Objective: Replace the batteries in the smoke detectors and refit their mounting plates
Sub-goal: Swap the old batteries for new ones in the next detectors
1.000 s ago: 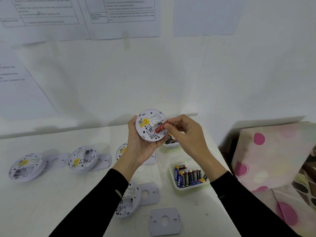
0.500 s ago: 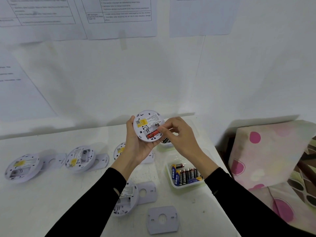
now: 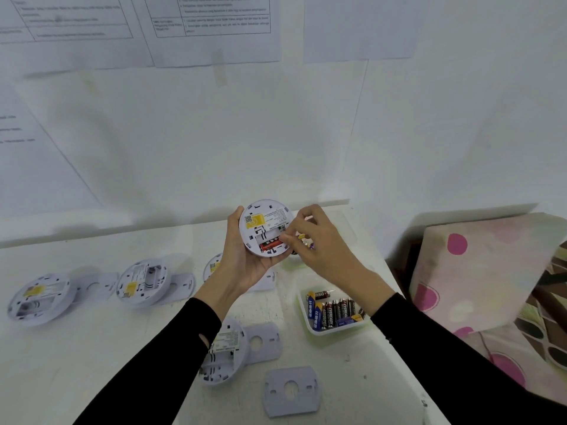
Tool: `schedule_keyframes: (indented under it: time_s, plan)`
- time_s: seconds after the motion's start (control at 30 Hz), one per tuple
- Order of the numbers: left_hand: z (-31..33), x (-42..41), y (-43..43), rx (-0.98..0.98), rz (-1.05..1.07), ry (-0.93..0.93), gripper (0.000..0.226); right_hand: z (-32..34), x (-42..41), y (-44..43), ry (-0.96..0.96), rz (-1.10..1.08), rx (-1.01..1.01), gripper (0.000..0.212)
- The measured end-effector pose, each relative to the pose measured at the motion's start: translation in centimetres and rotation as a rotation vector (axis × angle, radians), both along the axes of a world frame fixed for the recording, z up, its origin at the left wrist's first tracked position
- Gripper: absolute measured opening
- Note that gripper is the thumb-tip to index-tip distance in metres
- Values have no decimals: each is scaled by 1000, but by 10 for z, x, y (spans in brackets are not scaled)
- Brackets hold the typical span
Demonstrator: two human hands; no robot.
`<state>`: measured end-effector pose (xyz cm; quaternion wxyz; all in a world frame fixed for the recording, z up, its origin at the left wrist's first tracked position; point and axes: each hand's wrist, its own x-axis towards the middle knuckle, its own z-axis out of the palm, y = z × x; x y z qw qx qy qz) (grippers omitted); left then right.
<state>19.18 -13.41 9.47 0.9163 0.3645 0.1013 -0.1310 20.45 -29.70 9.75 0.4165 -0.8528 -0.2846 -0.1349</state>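
The left hand (image 3: 245,265) grips the round white plastic smoke detector (image 3: 265,227), held above and left of the white plastic battery tray (image 3: 333,332); the right hand (image 3: 322,240) pinches the red cylindrical battery (image 3: 270,245) into its bay. Reversed or half-seated, it could spring out

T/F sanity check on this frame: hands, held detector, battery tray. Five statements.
1. The left hand holds a smoke detector with its back showing. True.
2. A red battery lies in its compartment. True.
3. The battery tray is empty. False: it holds several batteries.
4. The right hand rests on the table. False: its fingertips are at the red battery.
5. The smoke detector has its mounting plate fitted. False: its battery compartment is uncovered.
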Motion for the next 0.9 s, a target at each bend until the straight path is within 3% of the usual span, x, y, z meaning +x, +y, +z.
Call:
schedule_keyframes:
  time_s: [0.07, 0.13, 0.17, 0.27, 0.37, 0.43, 0.57, 0.67, 0.8, 0.9]
  plan:
    - [0, -1, 1, -9, -20, 4, 65, 12, 7, -9, 168, -7, 145, 10]
    - [1, -1, 3, -11, -36, 14, 65, 13, 23, -21, 319, -174, 351, 10]
    - [1, -1, 4, -15, -45, 17, 66, 8, 34, -29, 356, -279, 347, 14]
    - [2, -2, 5, -17, -70, 23, 70, -15, 60, -46, 529, -396, -105, 33]
    - [2, -1, 5, -13, -78, 31, 70, -29, 70, -46, 631, -336, -373, 30]
    - [2, -1, 4, -16, -79, 31, 70, -32, 75, -42, 624, -337, -456, 26]
    - [2, -1, 4, -35, -67, 37, 70, -40, 85, -34, 648, -393, -521, 49]
    - [3, 0, 5, -53, -60, 36, 71, -45, 90, -31, 645, -375, -577, 36]
    - [2, 0, 8, -52, -63, 33, 70, -41, 83, -35, 602, -335, -448, 38]
    - [0, 0, 9, -51, -53, 34, 66, -25, 62, -34, 420, -401, -45, 20]
